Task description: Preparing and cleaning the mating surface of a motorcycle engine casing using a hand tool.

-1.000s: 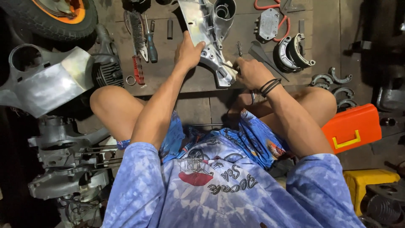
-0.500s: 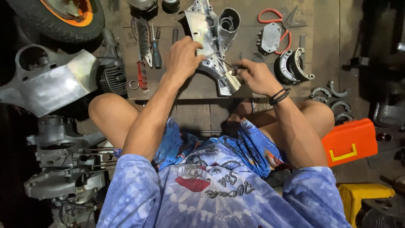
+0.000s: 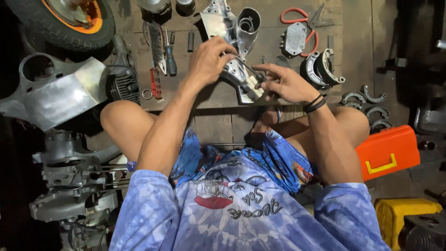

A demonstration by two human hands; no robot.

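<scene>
A long aluminium engine casing point(image 3: 234, 32) with a round tube at its far end lies on a wooden board point(image 3: 274, 51) in front of my crossed legs. My left hand point(image 3: 209, 60) grips the casing near its middle. My right hand point(image 3: 283, 83), with dark bands at the wrist, pinches a thin metal tool point(image 3: 246, 67) that points into the casing's near end. Both hands sit close together over that near end.
A tyre with an orange rim point(image 3: 65, 16) lies far left beside a grey body panel point(image 3: 55, 93). Pliers and screwdrivers point(image 3: 160, 51), red snips point(image 3: 297, 16), brake shoes point(image 3: 320, 69), an orange toolbox point(image 3: 388, 151), a yellow box point(image 3: 404, 216) and an engine block point(image 3: 74, 186) surround me.
The view has shifted so the casing and hands sit lower in the picture. My right hand has drawn slightly away from the casing's near end, the thin tool showing between both hands.
</scene>
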